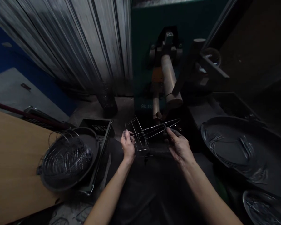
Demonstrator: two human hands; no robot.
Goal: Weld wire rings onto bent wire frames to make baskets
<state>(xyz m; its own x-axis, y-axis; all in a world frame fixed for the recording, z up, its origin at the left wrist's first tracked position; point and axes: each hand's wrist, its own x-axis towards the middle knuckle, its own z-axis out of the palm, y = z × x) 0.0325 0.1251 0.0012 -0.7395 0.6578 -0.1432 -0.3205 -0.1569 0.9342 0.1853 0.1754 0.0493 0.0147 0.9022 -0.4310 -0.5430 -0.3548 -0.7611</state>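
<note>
Between my two hands, in front of the machine, hangs a wire frame (144, 137) made of thin metal rods, with a flat gridded part on the left and longer rods narrowing to the right. My left hand (127, 145) grips its left edge, thumb up and fingers curled. Around the rods near the right end my right hand (178, 143) is closed, with its thumb and fingers pinched together. Just beyond the wire frame, a green machine (142, 78) carries a thick metal cylinder arm (170, 78) and a thinner lower rod (155, 106).
On the left, a dark round basin (93, 137) holds many wire rings (70, 156), beside a black plastic crate (105, 131). A large dark tray (229, 150) with bundles of bent wires lies right, above a smaller bowl of wire pieces (259, 206). Corrugated metal sheeting (89, 37) stands behind.
</note>
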